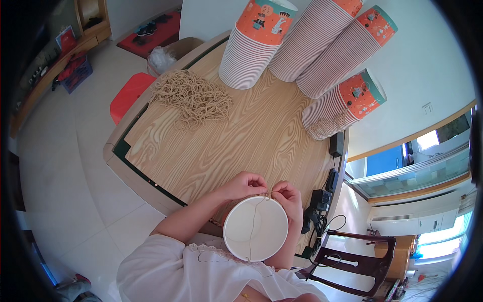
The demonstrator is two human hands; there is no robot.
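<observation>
A white-lined paper bucket (271,231) is tilted in front of my chest, its round mouth facing up at me. A thin tan twine (252,226) runs across the mouth from the far rim to the near rim. At the far rim, my left hand (245,185) is closed with thumb and fingertips pinching the twine. Close beside it on the right, my right hand (289,199) also pinches the twine, with its fingertips almost meeting the left ones. The bucket's outer side is mostly hidden.
A tangled heap of tan twine (193,98) lies on the wood-grain table (226,151). Tall stacks of orange-printed paper buckets (251,58) stand at the back; a shorter stack (334,108) has twine around its base. Black power adapters (320,200) and cables line the right edge, near a dark chair (352,261).
</observation>
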